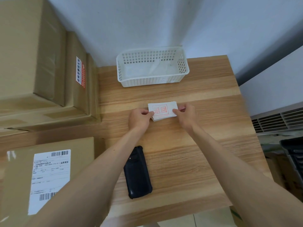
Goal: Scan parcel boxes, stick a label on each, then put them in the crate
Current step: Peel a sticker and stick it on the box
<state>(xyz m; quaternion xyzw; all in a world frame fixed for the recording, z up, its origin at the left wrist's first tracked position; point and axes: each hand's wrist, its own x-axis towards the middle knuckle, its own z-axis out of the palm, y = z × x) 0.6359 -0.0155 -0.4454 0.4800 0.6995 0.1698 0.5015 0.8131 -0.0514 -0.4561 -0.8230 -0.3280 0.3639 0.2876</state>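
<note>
Head view | both hands [164, 117] pinch label stack [162, 111] ends

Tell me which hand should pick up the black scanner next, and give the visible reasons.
Probably the left. Both hands pinch the label stack, but the scanner lies on the table right beside the left forearm, while the right hand would have to cross over. The left hand only needs to let go and draw back.
</note>
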